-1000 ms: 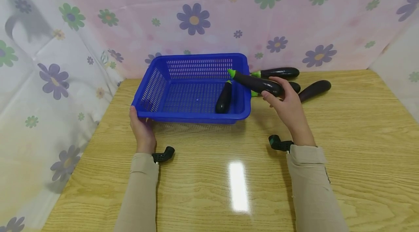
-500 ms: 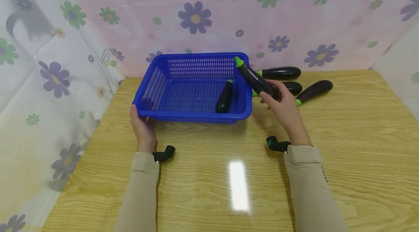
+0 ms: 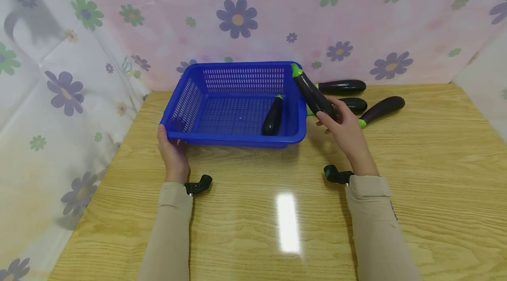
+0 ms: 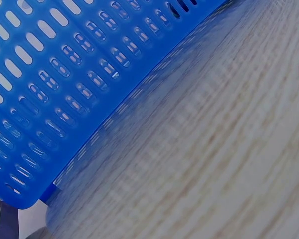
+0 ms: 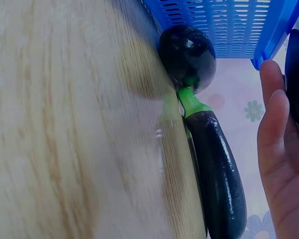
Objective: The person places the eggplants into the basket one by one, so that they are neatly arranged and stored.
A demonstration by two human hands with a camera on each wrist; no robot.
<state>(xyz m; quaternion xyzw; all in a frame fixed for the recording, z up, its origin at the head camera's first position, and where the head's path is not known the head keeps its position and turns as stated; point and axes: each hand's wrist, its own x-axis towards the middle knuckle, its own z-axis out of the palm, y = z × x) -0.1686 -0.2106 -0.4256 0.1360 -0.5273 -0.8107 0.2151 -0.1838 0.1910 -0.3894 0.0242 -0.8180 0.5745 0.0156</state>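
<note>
My right hand [image 3: 345, 129] grips a dark purple eggplant [image 3: 314, 95] near its thick end. The eggplant is tilted, its green stem end up over the right rim of the blue plastic basket [image 3: 233, 140]. At the basket's front left corner my left hand [image 3: 172, 156] holds the rim, thumb on top and fingers below. Inside the basket, towards the right, lies another eggplant [image 3: 273, 116]. In the right wrist view the held eggplant [image 5: 298, 77] shows only in part, beside the fingers of my right hand [image 5: 284, 144].
To the right of the basket lie a rear eggplant [image 3: 342, 86], one partly hidden behind my right hand [image 3: 356, 105], and a slanted eggplant [image 3: 383, 109]. All rest on the wooden table [image 3: 253, 210]. A flowered cloth [image 3: 269, 21] hangs behind.
The held eggplant has turned, its stem end swinging to the right and back, up to the basket's right rim. My left hand has stayed on the corner.
</note>
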